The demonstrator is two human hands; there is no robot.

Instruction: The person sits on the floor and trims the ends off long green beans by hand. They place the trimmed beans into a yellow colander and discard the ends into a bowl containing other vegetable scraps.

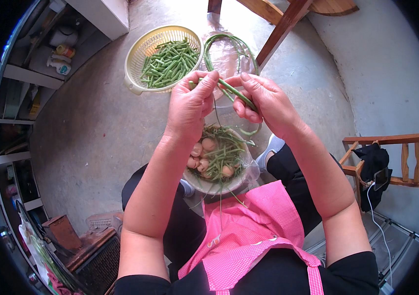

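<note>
My left hand pinches green long beans between thumb and fingers, and my right hand holds the same beans a little to the right. Behind my left hand stands a yellow plastic colander with cut bean pieces in it. Whole long beans lie curved on a clear plastic bag beyond my hands. Below my hands, between my legs, a bag-lined bowl holds eggshells, bean trimmings and stringy scraps.
Wooden furniture legs rise at the top right. At the right, a wooden chair bears dark cloth and a phone with a white cable. Shelves line the left side. A pink checked apron covers my lap.
</note>
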